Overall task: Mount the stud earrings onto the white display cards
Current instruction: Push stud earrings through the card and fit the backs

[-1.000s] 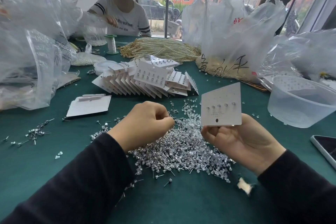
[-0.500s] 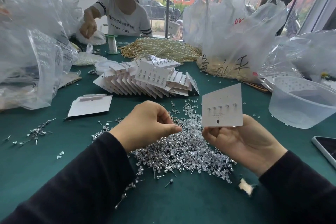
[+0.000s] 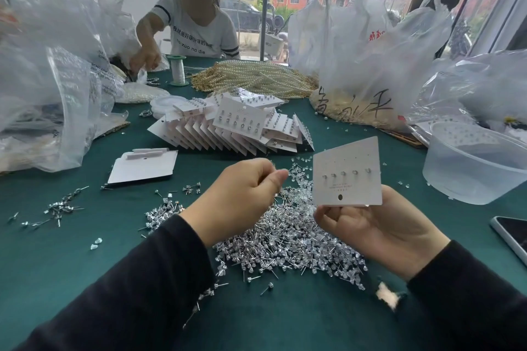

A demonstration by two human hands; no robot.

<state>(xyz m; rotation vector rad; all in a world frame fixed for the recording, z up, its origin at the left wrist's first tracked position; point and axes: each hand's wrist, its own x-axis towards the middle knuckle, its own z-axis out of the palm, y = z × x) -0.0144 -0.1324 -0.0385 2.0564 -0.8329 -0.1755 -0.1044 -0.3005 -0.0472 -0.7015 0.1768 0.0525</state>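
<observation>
Five studs [image 3: 343, 173] sit in one row on the card [image 3: 346, 157], pinched at its lower edge by your right hand [image 3: 379, 231]: mid-card, I'd say. Left of the card your left hand [image 3: 239, 202] is curled, thumb against forefinger; any stud there is too small to see. Next needs a post lined up on a hole. Below the card lies the loose pile [image 3: 285, 239], right of it a tub [image 3: 470, 179], neither in your way.
</observation>
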